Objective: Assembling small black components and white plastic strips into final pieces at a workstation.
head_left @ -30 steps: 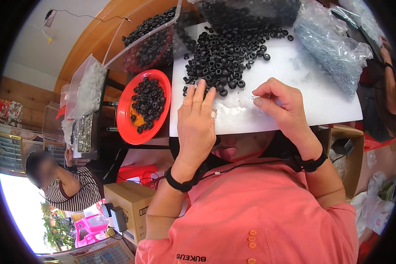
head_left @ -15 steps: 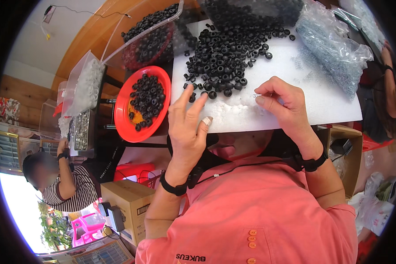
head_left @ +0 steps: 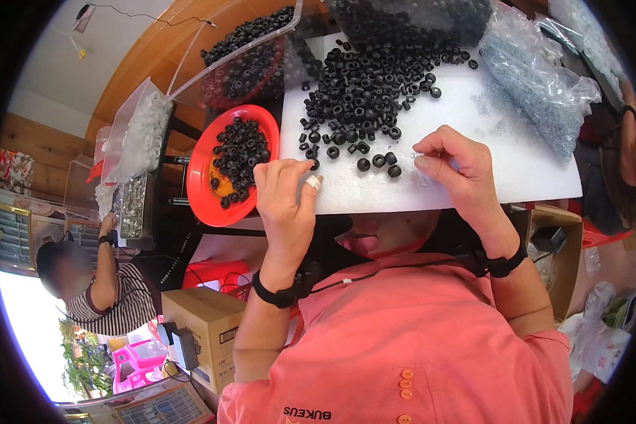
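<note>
Black, ring-like beads (head_left: 394, 171), a few lying apart between both hands, near the front edge of the bench (head_left: 523, 173). Round-sided, so probably quick to roll over that edge after a nudge from a wrist or knuckle. In the right hand (head_left: 466, 166), a tiny pale piece (head_left: 415, 155), grip pinched on it between thumb and forefinger; likely to flick away under too hard a squeeze, and awkward to find again (pale on white, after all). By the bench's left edge, the left hand (head_left: 284, 194), grip narrow, fingertips just beside one more bead; impossible to tell whether holding anything. Possible trouble there: a drop just short of the red bowl (head_left: 206, 205), or a knuckle bumping its rim. Toward the back edge, the main heap (head_left: 353, 106), prone to sliding forward after a jolt. Near the right edge, a slumped clear bag (head_left: 530, 92), apt to spill after a tug.
</note>
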Action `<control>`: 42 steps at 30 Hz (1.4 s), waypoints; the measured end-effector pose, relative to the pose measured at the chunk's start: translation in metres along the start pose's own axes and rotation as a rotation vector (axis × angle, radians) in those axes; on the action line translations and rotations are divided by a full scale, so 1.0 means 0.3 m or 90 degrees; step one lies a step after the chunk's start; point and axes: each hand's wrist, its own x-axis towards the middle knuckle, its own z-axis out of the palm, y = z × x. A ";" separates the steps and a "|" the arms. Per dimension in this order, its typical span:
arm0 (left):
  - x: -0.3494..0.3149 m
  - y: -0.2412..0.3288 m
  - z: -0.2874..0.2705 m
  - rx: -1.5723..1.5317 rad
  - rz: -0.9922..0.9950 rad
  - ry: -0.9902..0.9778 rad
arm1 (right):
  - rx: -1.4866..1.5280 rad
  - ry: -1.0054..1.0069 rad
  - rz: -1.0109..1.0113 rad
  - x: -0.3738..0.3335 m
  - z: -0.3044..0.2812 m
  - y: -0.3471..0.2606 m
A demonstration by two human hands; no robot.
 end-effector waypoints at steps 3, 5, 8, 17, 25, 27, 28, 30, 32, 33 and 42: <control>0.017 -0.004 0.018 0.037 0.013 -0.015 | 0.007 -0.002 0.003 -0.001 0.000 -0.002; 0.025 -0.005 0.035 0.075 0.015 -0.009 | 0.006 -0.002 0.019 -0.002 0.000 -0.003; 0.043 -0.013 0.049 0.147 0.019 -0.006 | 0.014 0.000 0.016 -0.001 0.000 -0.002; 0.028 0.000 0.025 0.132 0.071 -0.051 | 0.012 0.000 0.019 -0.001 -0.001 0.000; 0.039 -0.006 0.028 0.037 0.062 -0.065 | 0.014 0.014 0.001 -0.007 0.005 0.005; 0.030 0.003 0.037 0.055 0.090 -0.064 | 0.009 0.018 -0.017 -0.010 0.009 0.007; 0.029 0.005 0.038 0.083 0.104 -0.070 | -0.030 0.016 -0.033 -0.011 0.011 0.007; 0.031 0.003 0.030 0.111 0.118 -0.070 | -0.071 0.012 -0.055 -0.010 0.014 0.004; 0.036 -0.004 0.007 0.021 0.086 -0.069 | -0.123 0.022 -0.089 -0.008 0.018 -0.006; 0.035 -0.004 -0.006 0.026 0.102 -0.059 | -0.128 0.021 -0.098 -0.009 0.021 -0.014; -0.015 0.106 -0.043 -0.829 -0.425 -0.161 | 0.007 -0.052 -0.134 -0.043 0.117 -0.118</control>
